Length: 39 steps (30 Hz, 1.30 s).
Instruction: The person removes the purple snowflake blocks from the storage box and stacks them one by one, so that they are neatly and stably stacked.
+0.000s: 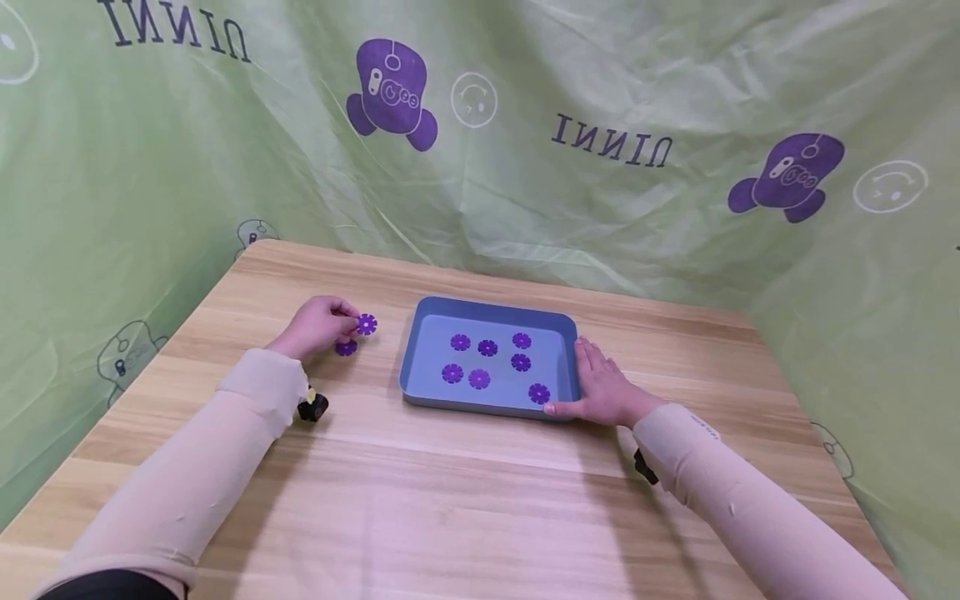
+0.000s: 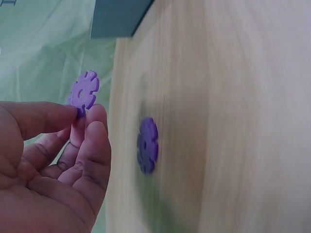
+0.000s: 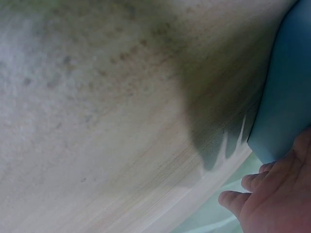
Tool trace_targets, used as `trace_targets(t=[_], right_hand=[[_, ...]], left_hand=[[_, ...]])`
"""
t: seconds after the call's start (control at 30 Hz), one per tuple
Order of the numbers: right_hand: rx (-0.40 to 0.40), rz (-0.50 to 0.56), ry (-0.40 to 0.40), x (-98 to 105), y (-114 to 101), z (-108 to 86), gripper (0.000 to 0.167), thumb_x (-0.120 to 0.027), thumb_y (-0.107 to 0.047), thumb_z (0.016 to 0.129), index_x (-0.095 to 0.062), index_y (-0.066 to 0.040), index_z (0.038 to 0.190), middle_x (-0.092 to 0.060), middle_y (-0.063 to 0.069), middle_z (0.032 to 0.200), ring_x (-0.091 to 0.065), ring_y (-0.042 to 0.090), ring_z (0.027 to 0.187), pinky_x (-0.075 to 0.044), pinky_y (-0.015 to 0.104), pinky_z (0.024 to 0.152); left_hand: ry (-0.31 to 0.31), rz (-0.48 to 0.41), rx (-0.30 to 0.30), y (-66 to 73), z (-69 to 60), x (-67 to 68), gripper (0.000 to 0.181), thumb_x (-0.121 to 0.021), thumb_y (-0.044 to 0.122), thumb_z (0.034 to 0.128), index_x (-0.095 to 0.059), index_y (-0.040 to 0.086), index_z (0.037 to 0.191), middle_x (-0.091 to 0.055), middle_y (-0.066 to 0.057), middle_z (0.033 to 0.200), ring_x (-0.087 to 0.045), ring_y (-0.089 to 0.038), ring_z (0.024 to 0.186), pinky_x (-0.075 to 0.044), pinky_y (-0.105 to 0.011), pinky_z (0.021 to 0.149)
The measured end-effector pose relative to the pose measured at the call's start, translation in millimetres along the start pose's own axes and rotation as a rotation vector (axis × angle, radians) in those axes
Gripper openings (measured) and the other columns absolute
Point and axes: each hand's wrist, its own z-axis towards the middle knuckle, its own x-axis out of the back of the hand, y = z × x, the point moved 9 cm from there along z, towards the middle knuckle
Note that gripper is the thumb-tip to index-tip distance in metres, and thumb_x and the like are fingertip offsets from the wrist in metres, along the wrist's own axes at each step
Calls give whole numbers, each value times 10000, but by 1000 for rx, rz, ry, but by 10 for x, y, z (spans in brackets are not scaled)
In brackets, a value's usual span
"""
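My left hand [image 1: 321, 323] pinches a purple notched disc [image 1: 366, 324] between thumb and fingertips, raised above the table to the left of the tray. In the left wrist view that disc [image 2: 84, 91] stands tilted on edge. A second purple disc [image 1: 346, 347] lies on the wood below the hand. The blue tray [image 1: 487, 409] holds several purple discs spread over its floor. Against its right front corner rests my right hand [image 1: 602, 390], fingers straight along the right side and thumb at the front rim. The right wrist view shows the palm beside the tray's outer wall [image 3: 284, 92].
Everything stands on a light wooden table [image 1: 450, 508]. A green curtain [image 1: 525, 217] with purple prints hangs behind and at both sides. Dark wrist devices, one [image 1: 313, 407] under the left wrist, show below both sleeves.
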Motion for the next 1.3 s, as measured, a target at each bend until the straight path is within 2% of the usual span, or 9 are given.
trace_targets(t=[0.27,0.47,0.67,0.87,1.3], right_hand=[[-21,1,-11,-5,5,1,1305,-709,-683,856,-13,170,1558,-19,368,1641,-55,521,1516,-103,645,1203],[-12,-2,-3,-14,1,19,1301,-710,-683,855,-27,176,1554,-40,377,1636,-76,524,1512,-118,656,1197],[0,3,-5,-10,-5,17,1315,-695,-704,851,-15,173,1556,-20,378,1636,-61,531,1511,-115,649,1200],[5,1,3,-7,-14,11,1280,-708,-663,869,-31,183,1550,-39,387,1629,-77,539,1506,-126,644,1200],[-8,2,0,-17,-1,17,1271,-712,-652,872,-30,178,1552,-56,391,1627,-93,538,1504,-127,642,1202]], left_hand=[[-23,2,58,-95,-60,102,274,-512,9,1045,-574,-170,1242,-642,-194,1044,-608,-169,833,-566,-252,726],[-68,1,71,-149,-85,163,245,-543,-18,1024,-596,-180,1200,-675,-157,960,-603,-142,762,-558,-250,690],[-93,-27,88,-215,-96,176,225,-553,-38,1014,-594,-190,1175,-685,-128,898,-621,-130,742,-570,-243,689],[-106,-47,125,-273,-114,168,227,-553,-38,1014,-590,-197,1171,-682,-100,867,-626,-110,721,-571,-227,671],[-108,-49,180,-361,-104,179,213,-565,-27,1015,-596,-187,1153,-678,-87,843,-638,-106,704,-578,-231,664]])
